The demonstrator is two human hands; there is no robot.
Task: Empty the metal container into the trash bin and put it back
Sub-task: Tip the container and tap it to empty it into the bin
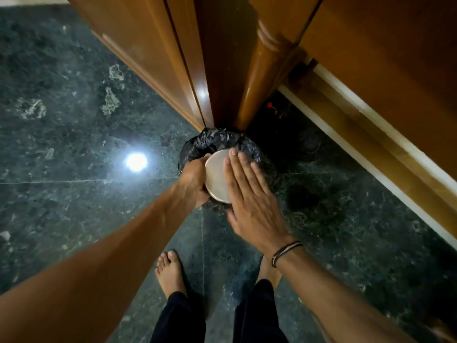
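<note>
The left hand (191, 180) is wrapped around the side of the metal container (217, 175), fingers curled on its wall, holding it bottom-up over the trash bin (265, 169). The right hand (249, 196) lies flat and spread on the container's round base, fingers together and pointing away from the person, the palm pressed on the right part of the disc. A dark cord bracelet (285, 252) circles the right wrist.

The container sits directly above the mouth of the bin, which is lined with a crumpled black bag (215, 139); whether the rim touches the liner cannot be told. The bin stands on the dark green stone floor (74, 120), against the foot of a wooden cabinet door (138, 45) and a turned wooden post (262, 78). A bright light reflection (136, 162) shines on the floor to the left of the bin. Two bare feet, the left foot (169, 271) clearer, stand just short of the bin, below dark trouser legs (180, 320).
</note>
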